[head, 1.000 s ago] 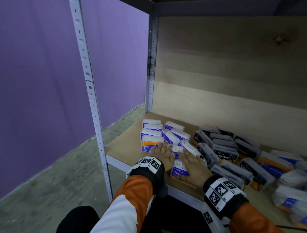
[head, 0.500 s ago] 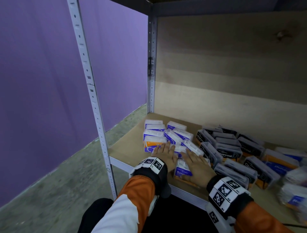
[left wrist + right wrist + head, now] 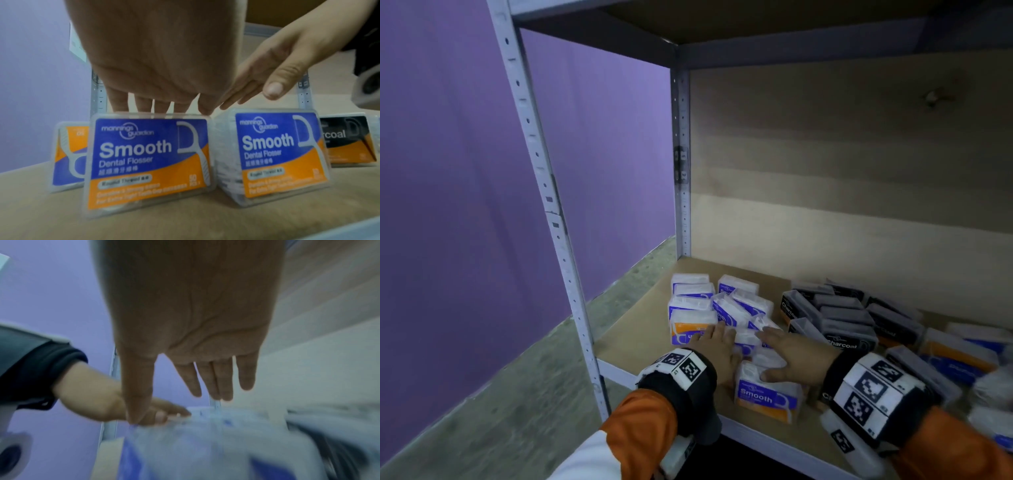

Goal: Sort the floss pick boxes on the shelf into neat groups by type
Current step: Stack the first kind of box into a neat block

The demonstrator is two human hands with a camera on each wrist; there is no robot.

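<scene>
Purple wall (image 3: 448, 171) stands behind a metal shelf (image 3: 640, 318) with a wooden board and a wooden back.

On the shelf board lies a bunch of blue and orange Smooth boxes (image 3: 722, 308). About ten of them show in the head view, but they overlap, so the count is not sure. One Smooth box (image 3: 767, 397) stands at the front edge of the shelf, nearest the person.

Next to the Smooth bunch, on the side away from the purple wall, lies a bunch of black Charcoal boxes (image 3: 839, 315). About ten show, some blurred. Past those, still farther from the wall, are at least two more blue and orange boxes (image 3: 959, 353), too blurred to count well.

Two hands are there. The left hand (image 3: 717, 349) lies flat with straight fingers on top of the Smooth bunch, gripping nothing. The right hand (image 3: 794, 356) also has straight fingers; it lies flat over the Smooth boxes beside the front one, its thumb on that box's top. The two hands are close together but apart. In the left wrist view, two Smooth boxes (image 3: 148, 162) stand side by side.
</scene>
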